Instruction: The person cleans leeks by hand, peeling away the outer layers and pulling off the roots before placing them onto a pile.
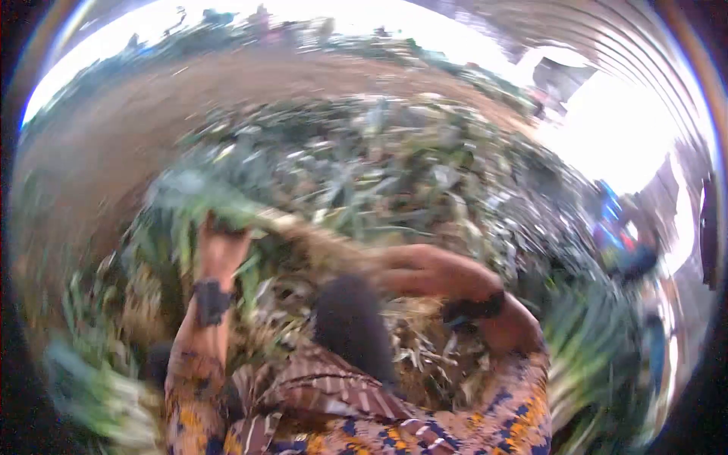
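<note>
A leek is stretched across in front of me, its green leaves fanned to the left and its pale shank slanting down to a brownish, blurred root end. My left hand is closed around it where the leaves begin. At the root end, my right hand appears closed on the stringy brown part, though motion smears the fingertips. Both wrists wear dark bands. Below the leek, a dark-covered knee rises between my arms.
A broad heap of leeks and leaves spreads ahead. Leeks with pale shanks lie at the lower right and lower left. Bare brown soil stretches behind the heap. Someone in blue and red clothing is at the right, under a ribbed cover.
</note>
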{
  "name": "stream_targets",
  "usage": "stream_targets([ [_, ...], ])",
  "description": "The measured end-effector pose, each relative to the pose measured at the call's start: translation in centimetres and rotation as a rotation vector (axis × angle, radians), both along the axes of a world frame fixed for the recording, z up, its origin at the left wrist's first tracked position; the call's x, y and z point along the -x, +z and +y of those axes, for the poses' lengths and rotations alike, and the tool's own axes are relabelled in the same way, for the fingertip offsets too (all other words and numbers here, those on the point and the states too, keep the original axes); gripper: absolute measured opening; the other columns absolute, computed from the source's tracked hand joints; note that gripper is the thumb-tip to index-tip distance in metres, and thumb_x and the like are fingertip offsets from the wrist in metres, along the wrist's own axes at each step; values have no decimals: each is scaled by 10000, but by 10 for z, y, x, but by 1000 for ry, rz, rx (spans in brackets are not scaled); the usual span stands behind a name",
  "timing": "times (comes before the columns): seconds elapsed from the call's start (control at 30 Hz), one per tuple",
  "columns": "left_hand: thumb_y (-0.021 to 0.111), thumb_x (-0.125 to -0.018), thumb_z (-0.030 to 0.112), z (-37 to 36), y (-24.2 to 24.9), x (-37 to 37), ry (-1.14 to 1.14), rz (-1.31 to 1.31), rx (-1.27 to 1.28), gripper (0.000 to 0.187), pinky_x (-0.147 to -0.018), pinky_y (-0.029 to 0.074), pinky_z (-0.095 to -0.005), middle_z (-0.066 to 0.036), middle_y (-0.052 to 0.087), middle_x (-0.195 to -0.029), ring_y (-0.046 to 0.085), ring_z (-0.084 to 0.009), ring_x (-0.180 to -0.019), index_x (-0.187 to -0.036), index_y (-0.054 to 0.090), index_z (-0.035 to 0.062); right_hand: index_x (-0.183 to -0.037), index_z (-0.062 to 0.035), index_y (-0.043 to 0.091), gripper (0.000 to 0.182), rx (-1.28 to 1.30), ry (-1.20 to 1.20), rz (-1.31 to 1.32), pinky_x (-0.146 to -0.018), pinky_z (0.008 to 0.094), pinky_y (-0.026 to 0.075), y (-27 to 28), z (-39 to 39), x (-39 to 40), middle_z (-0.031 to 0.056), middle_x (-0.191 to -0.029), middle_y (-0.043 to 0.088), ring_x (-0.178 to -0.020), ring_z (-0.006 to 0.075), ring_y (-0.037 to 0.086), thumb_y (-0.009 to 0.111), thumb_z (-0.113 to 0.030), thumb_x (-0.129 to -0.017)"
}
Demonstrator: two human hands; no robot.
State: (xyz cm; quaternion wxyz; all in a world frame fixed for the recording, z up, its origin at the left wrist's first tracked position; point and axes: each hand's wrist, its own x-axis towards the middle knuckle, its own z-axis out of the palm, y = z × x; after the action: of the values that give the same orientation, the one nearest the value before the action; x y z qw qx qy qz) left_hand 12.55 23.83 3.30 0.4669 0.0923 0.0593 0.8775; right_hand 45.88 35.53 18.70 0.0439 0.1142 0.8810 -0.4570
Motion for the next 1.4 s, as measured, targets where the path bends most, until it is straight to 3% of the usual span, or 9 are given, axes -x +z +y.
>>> stream_targets([
  [0.1,574,-870,265,-23,48,1,346,858,557,324,-724,504,-371,-82,598,-1002,589,-214,-898,-1127,503,80,-1072,-7,560,292,176,-215,-71,-707,264,451,-37,39,7,39,-875,591,-810,112,521,531,-239,-898],
  [0.13,587,-866,269,-25,56,10,131,291,359,344,-686,517,-358,-70,593,-1006,599,-208,-872,-1144,485,92,-1063,-6,561,290,164,-279,-83,-709,265,448,-50,45,20,32,-825,587,-789,110,520,547,-237,-888],
  [0.27,601,-863,276,-62,83,24,328,513,358,339,-637,530,-350,-63,594,-1000,611,-198,-872,-1131,487,104,-1030,1,559,297,-106,-126,68,-709,256,428,-125,64,106,18,-802,569,-768,102,498,579,-249,-871],
  [0.47,635,-839,284,-134,57,56,602,595,789,306,-581,516,-307,-33,612,-952,614,-164,-831,-1062,549,94,-1174,12,505,396,207,-23,361,-766,264,445,-173,-29,262,99,-1007,615,-877,121,549,583,-221,-864],
  [0.67,635,-835,259,-198,9,75,687,583,957,321,-654,493,-276,-16,602,-1005,595,-150,-853,-1106,552,107,-1101,-42,576,312,-25,92,680,-777,349,469,-189,-130,349,165,-1029,597,-912,297,599,595,-218,-845],
  [0.83,591,-868,228,-237,10,65,819,1047,1095,341,-721,470,-291,-30,584,-954,571,-146,-823,-1163,535,67,-1014,-18,617,228,179,239,426,-729,341,482,-190,-154,374,166,-932,628,-837,267,626,578,-165,-844],
  [0.97,572,-881,252,-240,14,68,662,751,1100,358,-752,454,-308,-15,577,-889,542,-120,-796,-1170,533,44,-919,-9,617,167,91,288,415,-684,365,482,-185,-162,372,162,-799,628,-776,296,624,551,-140,-840],
  [1.23,620,-852,235,-242,-14,76,639,845,1058,296,-696,441,-249,2,594,-949,543,-74,-830,-1088,575,62,-869,7,518,192,-175,263,475,-674,435,428,-227,-156,375,216,-805,558,-797,403,543,468,-178,-876],
  [1.4,615,-854,196,-240,-15,78,456,589,833,319,-804,461,-302,-24,575,-1052,560,-135,-959,-1134,525,72,-883,9,519,240,179,170,380,-641,398,428,-268,-126,368,171,-717,499,-709,278,534,473,-226,-902],
])
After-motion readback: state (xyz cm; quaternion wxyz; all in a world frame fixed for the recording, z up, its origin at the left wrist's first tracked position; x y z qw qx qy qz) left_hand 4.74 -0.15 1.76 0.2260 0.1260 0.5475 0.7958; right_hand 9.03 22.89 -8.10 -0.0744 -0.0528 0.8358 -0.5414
